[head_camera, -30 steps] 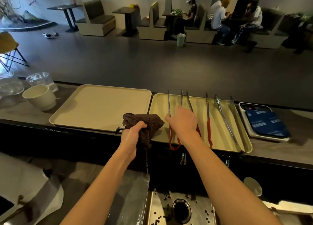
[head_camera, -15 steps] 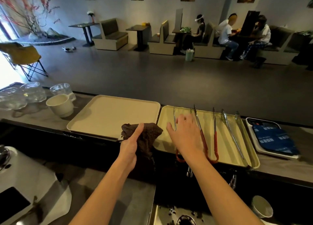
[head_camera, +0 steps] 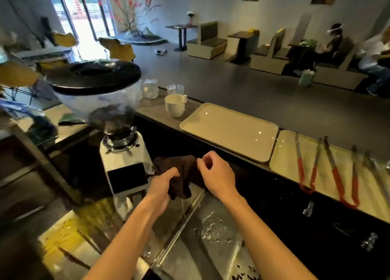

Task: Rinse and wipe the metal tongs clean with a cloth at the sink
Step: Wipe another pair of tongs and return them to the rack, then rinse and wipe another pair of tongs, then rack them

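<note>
My left hand (head_camera: 162,184) grips a wet dark brown cloth (head_camera: 183,170) above the left edge of the steel sink (head_camera: 211,248). A thin stream of water falls from the cloth. My right hand (head_camera: 217,174) pinches the cloth's right end with curled fingers. Red-handled metal tongs (head_camera: 299,165) lie on a beige tray (head_camera: 282,153) on the raised counter to the right, with a second red-handled pair (head_camera: 337,178) beside them and plain metal tongs (head_camera: 373,170) further right. Neither hand touches any tongs.
A coffee grinder (head_camera: 124,159) with a clear hopper stands just left of my hands. An empty beige tray (head_camera: 228,132), a white mug (head_camera: 175,105) and glass cups (head_camera: 149,87) sit on the counter. Coffee beans (head_camera: 244,273) lie in the sink. People sit at booths far right.
My view swung left. My right hand left the tongs on the tray and came to the cloth. Both hands dropped from the counter's edge to above the sink.
</note>
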`<state>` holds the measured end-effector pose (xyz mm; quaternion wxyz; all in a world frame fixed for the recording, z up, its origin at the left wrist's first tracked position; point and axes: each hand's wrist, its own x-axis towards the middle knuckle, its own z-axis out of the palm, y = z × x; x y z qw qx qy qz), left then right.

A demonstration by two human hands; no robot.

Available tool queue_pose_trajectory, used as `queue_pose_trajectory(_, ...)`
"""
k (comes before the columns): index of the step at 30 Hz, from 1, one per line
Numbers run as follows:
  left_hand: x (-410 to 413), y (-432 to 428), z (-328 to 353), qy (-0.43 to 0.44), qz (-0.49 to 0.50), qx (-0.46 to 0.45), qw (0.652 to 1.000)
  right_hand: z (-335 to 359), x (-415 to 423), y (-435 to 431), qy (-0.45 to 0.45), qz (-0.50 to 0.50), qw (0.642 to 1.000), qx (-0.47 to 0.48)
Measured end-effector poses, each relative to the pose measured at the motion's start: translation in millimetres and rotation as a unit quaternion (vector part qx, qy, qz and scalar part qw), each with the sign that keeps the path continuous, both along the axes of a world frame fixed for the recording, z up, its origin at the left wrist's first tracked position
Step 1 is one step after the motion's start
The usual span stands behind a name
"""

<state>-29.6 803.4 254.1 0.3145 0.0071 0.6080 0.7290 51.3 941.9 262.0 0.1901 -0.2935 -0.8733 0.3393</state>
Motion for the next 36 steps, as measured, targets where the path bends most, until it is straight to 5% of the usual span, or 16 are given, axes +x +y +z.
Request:
queue_pose_trajectory(8,-27,-186,-30,-0.082,0.071,0.043,0.993,-39,-68,-155,0.015,0.126,0.987,-0.097)
queue_pose_trajectory(17,-32,-320,-80,-0.11,0.205,0.131,0.964,-98,-114,-294,-0.041,0.21,0.973,-0.089)
queue_pose_trajectory(24,-42,-354,-134,-0.171,0.195,0.137,0.956,-147,-127,-311,-0.09,0.181,0.976,-0.086)
queue_pose_trajectory(27,-52,-356,-141,-0.266,0.228,0.245,0.904,-175,-135,-303,-0.115,0.184,0.974,-0.066)
queue_pose_trajectory(28,-52,-356,-147,-0.232,0.245,0.264,0.904,-184,-140,-299,-0.131,0.188,0.972,-0.053)
queue_pose_trajectory(30,-52,-349,-163,-0.175,0.28,0.104,0.938,-200,-150,-294,-0.176,0.193,0.965,-0.022)
queue_pose_trajectory(36,-72,-332,-182,-0.173,0.272,0.082,0.943,-242,-174,-286,-0.213,0.226,0.949,0.048)
